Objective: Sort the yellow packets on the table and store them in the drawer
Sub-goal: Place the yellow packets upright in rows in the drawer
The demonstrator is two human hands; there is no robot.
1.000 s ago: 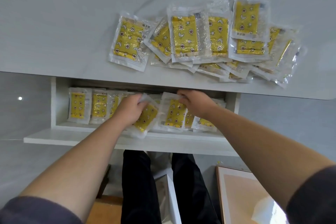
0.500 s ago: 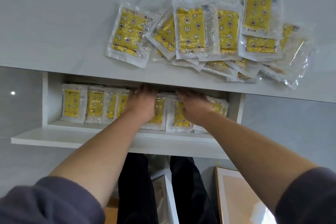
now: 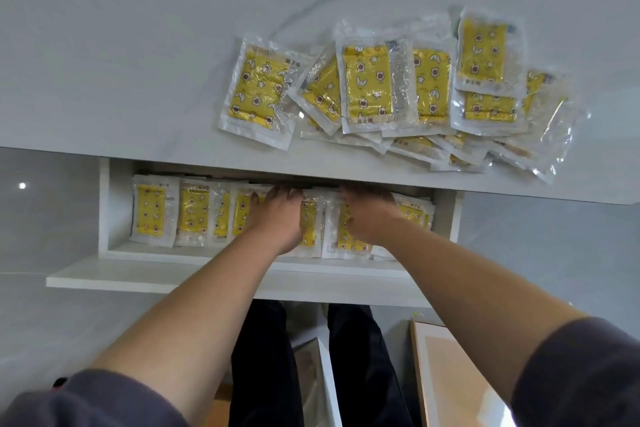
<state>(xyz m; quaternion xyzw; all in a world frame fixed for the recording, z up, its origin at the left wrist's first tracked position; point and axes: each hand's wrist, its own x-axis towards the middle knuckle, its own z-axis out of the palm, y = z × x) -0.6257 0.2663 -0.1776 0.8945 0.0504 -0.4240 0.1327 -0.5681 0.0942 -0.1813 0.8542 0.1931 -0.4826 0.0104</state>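
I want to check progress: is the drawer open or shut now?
Open. The drawer is pulled out below the table edge, and both hands rest on packets inside.

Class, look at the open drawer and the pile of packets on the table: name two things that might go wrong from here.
1. The loose pile overlaps messily and reaches close to the table edge; a nudge might slide packets off.
2. Both hands, left hand and right hand, press the packets in the drawer under the tabletop; those overlapping packets might shift out of order.

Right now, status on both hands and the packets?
Left hand and right hand flat on packets in the drawer. Pile of yellow packets on the table. Nothing in the way.
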